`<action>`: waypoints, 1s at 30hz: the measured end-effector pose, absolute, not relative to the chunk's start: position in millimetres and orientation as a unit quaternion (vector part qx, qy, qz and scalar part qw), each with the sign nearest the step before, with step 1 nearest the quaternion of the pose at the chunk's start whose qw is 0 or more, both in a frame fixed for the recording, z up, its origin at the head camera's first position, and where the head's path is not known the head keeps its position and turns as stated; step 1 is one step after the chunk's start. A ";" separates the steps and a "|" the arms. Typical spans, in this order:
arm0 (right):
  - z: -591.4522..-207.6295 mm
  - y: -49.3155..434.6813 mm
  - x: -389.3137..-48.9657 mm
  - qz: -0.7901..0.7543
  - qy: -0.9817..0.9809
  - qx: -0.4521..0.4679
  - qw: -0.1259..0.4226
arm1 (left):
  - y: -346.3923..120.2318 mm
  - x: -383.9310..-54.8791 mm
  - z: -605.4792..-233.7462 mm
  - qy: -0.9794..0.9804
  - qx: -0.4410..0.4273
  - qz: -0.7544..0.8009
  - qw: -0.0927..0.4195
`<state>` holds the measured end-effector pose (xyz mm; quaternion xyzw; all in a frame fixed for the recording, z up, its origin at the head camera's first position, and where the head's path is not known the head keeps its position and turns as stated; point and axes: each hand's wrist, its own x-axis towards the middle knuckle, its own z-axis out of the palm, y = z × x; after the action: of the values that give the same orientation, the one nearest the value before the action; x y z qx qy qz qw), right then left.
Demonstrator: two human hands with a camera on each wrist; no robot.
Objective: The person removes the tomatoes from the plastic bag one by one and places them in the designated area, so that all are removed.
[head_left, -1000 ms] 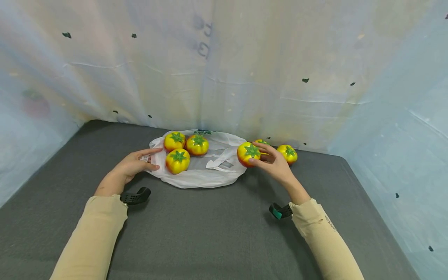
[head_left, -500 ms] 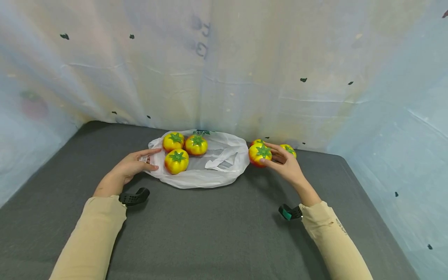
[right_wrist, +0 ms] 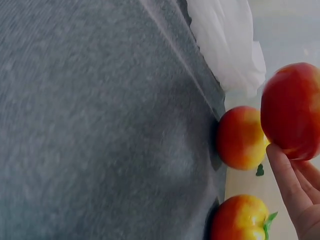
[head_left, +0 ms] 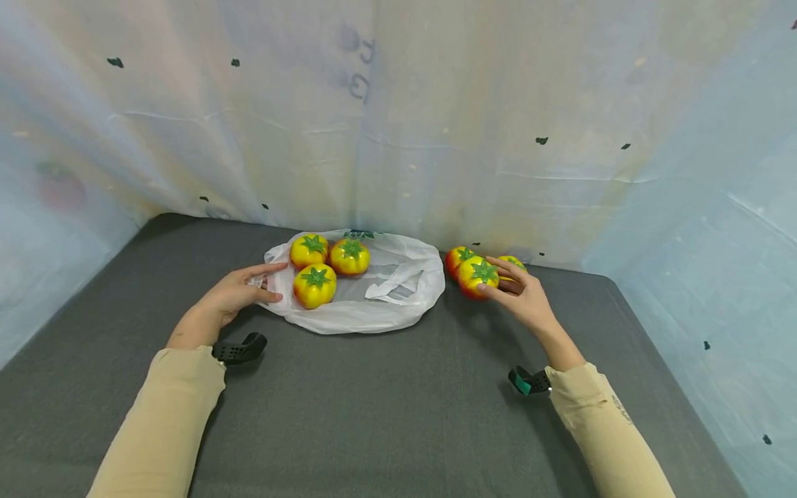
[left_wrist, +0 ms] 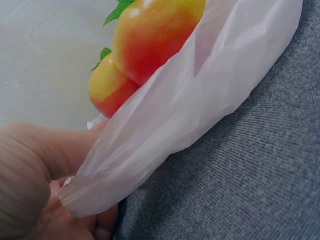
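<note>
A white plastic bag [head_left: 355,324] lies spread on the table, its left edge held by my left hand [head_left: 233,296]; in the left wrist view the bag film [left_wrist: 135,145] runs between thumb and fingers. On its left part sit three yellow-red tomatoes with green leafy tops: a front tomato [head_left: 314,287], a back-left tomato [head_left: 308,252] and a back-right tomato [head_left: 350,258]. My right hand [head_left: 529,301] holds another tomato [head_left: 477,278] between thumb and fingertips, right of the bag. The right wrist view shows this held tomato [right_wrist: 292,112] raised above the table.
Two more tomatoes rest on the grey table [head_left: 373,408] by the back sheet: a left one [head_left: 456,258] partly behind the held tomato, and a right one [head_left: 513,261] partly behind my right hand. A pale plastic sheet [head_left: 423,104] hangs along the back and sides.
My right hand has moved right with the tomato, from the bag's right edge to in front of the two loose tomatoes. The left hand and the bag stay in place.
</note>
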<state>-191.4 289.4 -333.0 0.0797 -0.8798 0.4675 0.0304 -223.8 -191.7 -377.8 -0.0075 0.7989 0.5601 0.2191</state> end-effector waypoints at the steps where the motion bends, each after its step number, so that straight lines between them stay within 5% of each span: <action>1: -333.0 290.9 -190.7 0.464 -0.882 0.078 0.031 | -191.4 -224.1 -377.3 0.799 -0.007 0.561 0.219; 30: -321.5 338.5 -179.7 0.431 -0.898 0.002 0.086 | -192.4 -224.5 -379.7 0.803 -0.020 0.552 0.221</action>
<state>-179.7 338.5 -321.5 0.0024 -0.8983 0.4309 0.0862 -224.5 -192.4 -379.7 -0.0202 0.8034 0.5525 0.2213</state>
